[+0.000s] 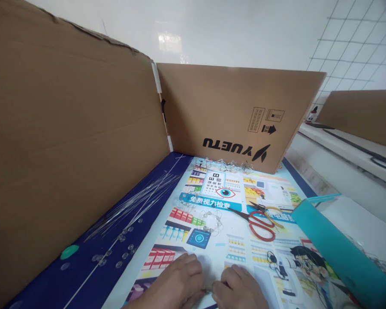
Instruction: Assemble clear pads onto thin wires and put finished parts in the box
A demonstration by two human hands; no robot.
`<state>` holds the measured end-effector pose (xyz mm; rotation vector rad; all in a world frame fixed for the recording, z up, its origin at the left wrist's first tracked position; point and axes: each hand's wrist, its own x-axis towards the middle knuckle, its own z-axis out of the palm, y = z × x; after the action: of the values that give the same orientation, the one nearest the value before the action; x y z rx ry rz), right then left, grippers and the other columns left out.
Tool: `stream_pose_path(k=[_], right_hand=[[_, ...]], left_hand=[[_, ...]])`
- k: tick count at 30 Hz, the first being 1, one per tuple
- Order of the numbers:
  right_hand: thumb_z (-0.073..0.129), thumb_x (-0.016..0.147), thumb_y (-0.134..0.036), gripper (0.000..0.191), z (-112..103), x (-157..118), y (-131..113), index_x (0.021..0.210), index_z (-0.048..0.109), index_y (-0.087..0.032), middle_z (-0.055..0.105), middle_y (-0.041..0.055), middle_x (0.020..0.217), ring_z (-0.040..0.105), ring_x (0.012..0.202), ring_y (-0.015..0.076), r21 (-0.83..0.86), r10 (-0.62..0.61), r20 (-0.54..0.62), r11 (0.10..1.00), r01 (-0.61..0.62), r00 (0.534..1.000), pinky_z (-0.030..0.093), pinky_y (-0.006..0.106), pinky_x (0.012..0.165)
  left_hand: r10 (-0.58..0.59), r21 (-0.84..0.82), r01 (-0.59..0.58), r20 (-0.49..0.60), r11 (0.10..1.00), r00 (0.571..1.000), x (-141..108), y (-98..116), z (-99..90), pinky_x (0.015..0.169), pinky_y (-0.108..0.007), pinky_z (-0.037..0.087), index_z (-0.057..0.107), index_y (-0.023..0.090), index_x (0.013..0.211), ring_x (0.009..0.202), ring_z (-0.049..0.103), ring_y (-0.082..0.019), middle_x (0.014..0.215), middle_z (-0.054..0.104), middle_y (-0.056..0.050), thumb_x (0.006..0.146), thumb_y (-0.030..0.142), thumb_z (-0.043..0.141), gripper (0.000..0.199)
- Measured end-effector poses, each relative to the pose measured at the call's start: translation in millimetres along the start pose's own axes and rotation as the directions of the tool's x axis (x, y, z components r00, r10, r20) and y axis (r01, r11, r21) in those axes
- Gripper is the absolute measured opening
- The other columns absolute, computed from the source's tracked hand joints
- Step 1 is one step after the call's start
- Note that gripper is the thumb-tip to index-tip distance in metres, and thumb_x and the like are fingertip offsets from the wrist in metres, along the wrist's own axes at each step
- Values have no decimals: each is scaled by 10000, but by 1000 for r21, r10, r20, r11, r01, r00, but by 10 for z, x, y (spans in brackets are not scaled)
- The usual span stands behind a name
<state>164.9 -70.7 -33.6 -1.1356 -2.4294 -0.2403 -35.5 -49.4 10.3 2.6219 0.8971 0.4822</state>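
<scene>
Low in the head view, my left hand (180, 281) and my right hand (238, 286) are close together over a printed poster (223, 231). Both have their fingers curled and pinched inward. Something small and thin, perhaps clear, seems to lie between the fingertips, but I cannot make it out. Beyond them rests a ring of clear beads on wire (210, 222). Red-handled scissors (260, 225) lie to its right, beside yellow-handled pliers or cutters (270, 212). To the left are loose clear beads (125, 249) and a bundle of thin straight wires (138, 199).
Cardboard panels stand at the left (77, 116) and at the back (225, 107). More beaded wire pieces (233, 166) lie along the back panel's foot. A teal-sided box (344, 253) with wire pieces inside stands at right. A green disc (70, 252) lies by the left panel.
</scene>
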Motion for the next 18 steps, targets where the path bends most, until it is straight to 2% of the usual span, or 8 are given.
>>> stream_pose_path(k=[6,12,15,18], right_hand=[[579,676,-166,101,-11,-30,-31,653,509,-236,530,-20,626,488,563,143,-59,1,38,998,1,999,269,277,505],[542,774,-200,84,-115,-55,-71,698,531,-235,551,-11,658,467,477,114,-72,12,135,997,-2,991,235,261,448],[523,802,-236,39,-231,-28,-107,793,561,-232,573,4,720,522,557,135,33,74,215,996,-83,974,305,247,495],[509,824,-288,94,-321,5,-123,848,574,-227,578,21,800,559,682,153,124,151,281,974,-192,948,364,242,582]], left_hand=[[-16,-43,18,55,999,998,-11,-16,-35,705,-275,369,591,197,785,768,506,-157,786,595,-10,832,183,519,87],[-21,-89,26,57,996,998,-53,-16,-2,712,-272,352,581,196,786,784,508,-154,806,603,-5,846,184,517,88],[-19,-142,23,30,990,999,-76,-51,37,727,-276,348,591,201,800,782,512,-154,795,606,-1,857,220,517,95],[-7,-203,10,17,979,1000,-89,-101,52,743,-279,351,606,194,801,776,517,-154,769,604,-3,859,270,518,130]])
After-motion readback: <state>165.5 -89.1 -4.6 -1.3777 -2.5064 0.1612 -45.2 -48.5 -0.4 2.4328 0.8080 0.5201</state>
